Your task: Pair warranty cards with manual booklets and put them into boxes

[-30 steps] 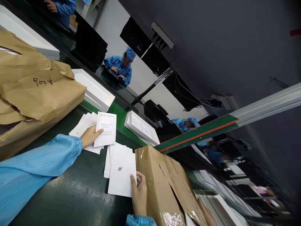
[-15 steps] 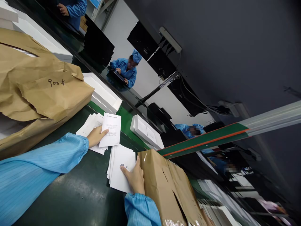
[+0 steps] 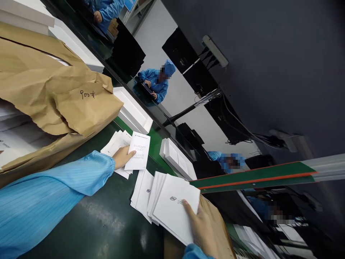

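Note:
My left hand (image 3: 122,157), in a blue sleeve, pinches a white warranty policy leaflet (image 3: 139,151) above a fanned pile of the same leaflets (image 3: 114,143) on the dark green table. My right hand (image 3: 201,225) grips a thick stack of white booklets (image 3: 172,207) with a small logo, lifted and fanned over the brown paper package at the lower right. Two or three more of these booklets (image 3: 142,190) lie flat on the table beside that stack.
A large torn brown paper parcel (image 3: 54,97) marked with handwriting fills the left. White open boxes (image 3: 133,111) (image 3: 175,158) sit on the green conveyor behind. Another brown paper package (image 3: 218,230) lies under my right hand. Co-workers in blue coats work beyond the belt.
My right hand has gathered a stack of white booklets from the table pile and lifted it to the right. My left hand keeps hold of the warranty leaflet. The camera has tilted.

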{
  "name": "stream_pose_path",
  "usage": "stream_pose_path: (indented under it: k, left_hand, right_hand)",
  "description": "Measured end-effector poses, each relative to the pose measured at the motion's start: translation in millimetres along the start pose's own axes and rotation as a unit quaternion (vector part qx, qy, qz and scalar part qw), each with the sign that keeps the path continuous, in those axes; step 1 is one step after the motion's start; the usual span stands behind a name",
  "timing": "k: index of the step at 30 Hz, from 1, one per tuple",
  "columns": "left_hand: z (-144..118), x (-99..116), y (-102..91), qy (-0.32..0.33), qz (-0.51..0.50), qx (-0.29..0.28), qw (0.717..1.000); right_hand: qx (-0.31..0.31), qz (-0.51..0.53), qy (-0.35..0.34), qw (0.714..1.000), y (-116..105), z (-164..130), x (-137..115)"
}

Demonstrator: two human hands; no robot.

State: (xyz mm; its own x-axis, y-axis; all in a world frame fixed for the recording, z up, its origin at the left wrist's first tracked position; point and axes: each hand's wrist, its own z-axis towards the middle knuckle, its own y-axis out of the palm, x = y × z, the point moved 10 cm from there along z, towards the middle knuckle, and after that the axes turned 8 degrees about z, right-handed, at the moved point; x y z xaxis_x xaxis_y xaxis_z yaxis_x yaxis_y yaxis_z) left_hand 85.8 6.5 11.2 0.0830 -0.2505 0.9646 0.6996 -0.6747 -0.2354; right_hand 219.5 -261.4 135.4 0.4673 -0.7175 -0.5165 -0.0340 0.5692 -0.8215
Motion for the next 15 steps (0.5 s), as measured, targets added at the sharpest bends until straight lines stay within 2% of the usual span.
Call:
stream_pose_path:
  k: [2, 4, 10, 12, 15]
  left_hand:
    - [0, 0, 0.5, -0.001, 0.000, -0.002, 1.000]
    - [1, 0, 0.1, -0.001, -0.001, 0.000, 1.000]
    - [1, 0, -0.3, 0.001, -0.014, 0.003, 1.000]
    - [1, -1, 0.5, 0.001, -0.005, 0.000, 1.000]
    - [1, 0, 1.8, 0.005, 0.010, -0.005, 1.000]
  right_hand:
    - [-0.033, 0.018, 0.015, 0.999, -6, 2, -7]
    - [-0.057, 0.016, 0.005, 0.998, -1, 4, -18]
    - [-0.114, -0.079, -0.083, 0.987, 42, 5, -32]
    - [-0.110, -0.128, -0.099, 0.981, 39, 8, -34]
    - [-0.072, -0.237, -0.112, 0.962, 25, 7, -47]
